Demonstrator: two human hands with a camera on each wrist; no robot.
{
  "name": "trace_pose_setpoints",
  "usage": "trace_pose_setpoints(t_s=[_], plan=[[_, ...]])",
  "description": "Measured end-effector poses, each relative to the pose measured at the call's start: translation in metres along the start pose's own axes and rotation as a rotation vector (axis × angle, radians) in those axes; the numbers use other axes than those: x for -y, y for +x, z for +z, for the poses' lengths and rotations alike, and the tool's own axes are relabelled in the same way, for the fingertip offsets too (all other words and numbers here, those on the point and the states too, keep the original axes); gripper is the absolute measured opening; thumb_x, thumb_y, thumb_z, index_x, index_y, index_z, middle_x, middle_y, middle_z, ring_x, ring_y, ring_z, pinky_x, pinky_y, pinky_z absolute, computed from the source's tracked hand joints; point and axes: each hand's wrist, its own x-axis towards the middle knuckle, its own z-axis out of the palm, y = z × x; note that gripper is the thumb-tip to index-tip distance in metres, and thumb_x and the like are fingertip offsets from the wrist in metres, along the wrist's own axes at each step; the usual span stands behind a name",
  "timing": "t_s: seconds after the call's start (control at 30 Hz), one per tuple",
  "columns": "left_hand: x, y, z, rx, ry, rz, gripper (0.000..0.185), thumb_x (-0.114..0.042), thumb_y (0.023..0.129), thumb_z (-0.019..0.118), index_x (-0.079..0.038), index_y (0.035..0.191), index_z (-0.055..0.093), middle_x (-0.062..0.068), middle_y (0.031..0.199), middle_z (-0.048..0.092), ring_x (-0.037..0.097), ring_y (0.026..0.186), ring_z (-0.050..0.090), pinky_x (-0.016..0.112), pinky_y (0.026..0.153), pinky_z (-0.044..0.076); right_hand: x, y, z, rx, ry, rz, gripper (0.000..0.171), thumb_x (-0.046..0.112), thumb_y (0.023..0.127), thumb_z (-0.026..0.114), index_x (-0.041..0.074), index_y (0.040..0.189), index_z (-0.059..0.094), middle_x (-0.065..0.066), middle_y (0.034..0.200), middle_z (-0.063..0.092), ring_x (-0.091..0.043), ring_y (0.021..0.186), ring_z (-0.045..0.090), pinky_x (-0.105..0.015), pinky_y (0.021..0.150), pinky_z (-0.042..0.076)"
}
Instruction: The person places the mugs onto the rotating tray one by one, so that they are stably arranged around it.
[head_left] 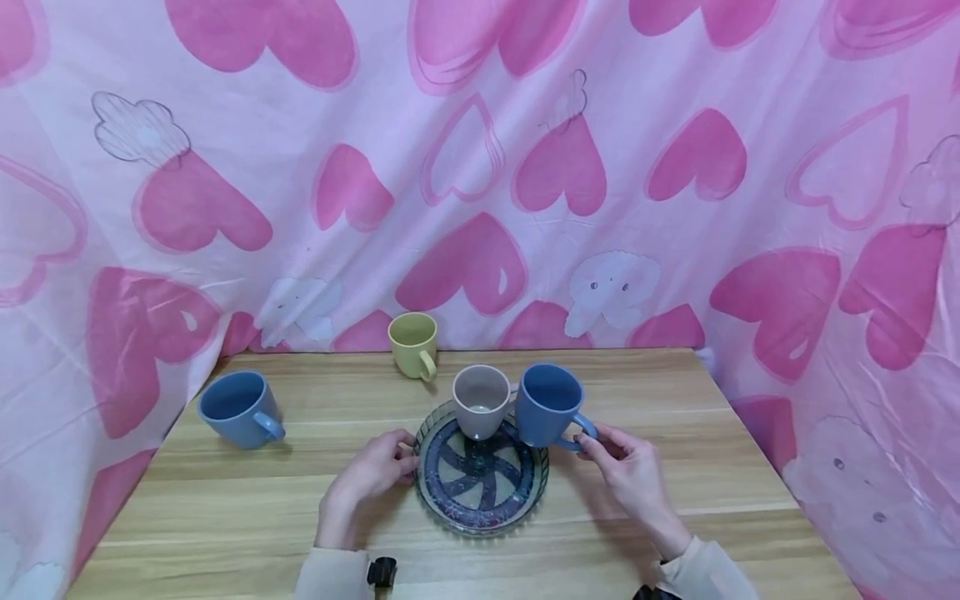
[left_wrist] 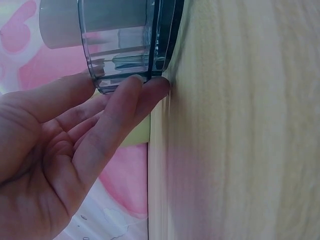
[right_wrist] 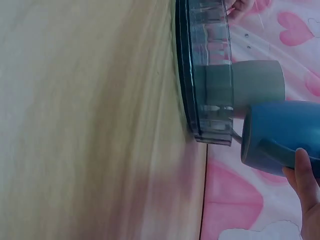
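Note:
My right hand (head_left: 630, 471) pinches the handle of a blue mug (head_left: 551, 404). In the right wrist view that mug (right_wrist: 280, 135) hangs upright off the table, its base level with or above the rim of a round glass dish (head_left: 480, 518). The dish has ribbed clear walls and a dark swirl on its bottom. Inside, toward the back, stands a whitish mug (head_left: 480, 392), its handle turned to the blue mug. My left hand (head_left: 375, 467) holds the dish's left side, thumb at the rim and fingertips low on the wall in the left wrist view.
Another blue mug (head_left: 238, 410) stands at the table's left, handle toward the right front. A yellow-green mug (head_left: 413, 343) stands near the back edge, behind the dish. The wooden table (head_left: 225, 508) is bordered by a pink heart-patterned cloth (head_left: 615, 175) behind and at both sides.

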Motion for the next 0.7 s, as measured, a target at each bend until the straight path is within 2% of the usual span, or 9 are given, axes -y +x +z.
trace_pose_setpoints(t_s=[0.07, 0.1, 0.33, 0.47, 0.7], plan=[[-0.001, 0.000, 0.000, -0.004, 0.007, -0.002, 0.027, -0.005, 0.084, 0.055, 0.005, 0.108, 0.048, 0.012, 0.083, 0.060, 0.023, 0.068, 0.061, 0.034, 0.067, 0.050, 0.000, -0.001, 0.003, 0.015, 0.027, 0.008, 0.018, 0.008, 0.080, 0.063, 0.003, 0.097, 0.065, -0.014, 0.084, 0.065, -0.022, 0.069, 0.064, -0.027, 0.063, 0.051], [-0.001, -0.001, -0.001, -0.004, 0.008, -0.004, 0.027, -0.005, 0.084, 0.055, 0.005, 0.107, 0.048, 0.012, 0.083, 0.060, 0.023, 0.068, 0.061, 0.034, 0.066, 0.050, 0.012, 0.000, 0.005, 0.013, -0.002, 0.049, 0.018, 0.007, 0.079, 0.064, 0.003, 0.097, 0.064, -0.015, 0.083, 0.065, -0.023, 0.068, 0.064, -0.028, 0.062, 0.051], [0.000, 0.000, -0.001, -0.005, 0.027, -0.013, 0.029, -0.006, 0.084, 0.056, 0.005, 0.109, 0.048, 0.012, 0.085, 0.060, 0.021, 0.069, 0.060, 0.033, 0.066, 0.050, 0.016, -0.001, 0.010, 0.055, 0.030, 0.102, 0.024, 0.011, 0.079, 0.064, 0.000, 0.100, 0.063, -0.016, 0.084, 0.065, -0.025, 0.069, 0.064, -0.029, 0.064, 0.051], [-0.001, 0.001, -0.001, 0.003, 0.009, -0.010, 0.029, -0.007, 0.084, 0.056, 0.005, 0.110, 0.048, 0.013, 0.087, 0.060, 0.021, 0.070, 0.061, 0.033, 0.067, 0.050, 0.016, -0.003, 0.011, 0.042, 0.028, 0.140, 0.023, 0.013, 0.079, 0.065, 0.002, 0.099, 0.063, -0.015, 0.084, 0.065, -0.026, 0.069, 0.064, -0.029, 0.062, 0.052], [0.000, 0.000, 0.000, -0.015, -0.002, -0.007, 0.037, -0.004, 0.083, 0.057, 0.007, 0.116, 0.044, 0.012, 0.084, 0.059, 0.020, 0.068, 0.060, 0.031, 0.065, 0.050, 0.013, -0.006, 0.014, 0.060, 0.040, 0.122, 0.024, 0.013, 0.078, 0.066, 0.001, 0.099, 0.063, -0.016, 0.085, 0.065, -0.026, 0.070, 0.064, -0.029, 0.065, 0.051]])
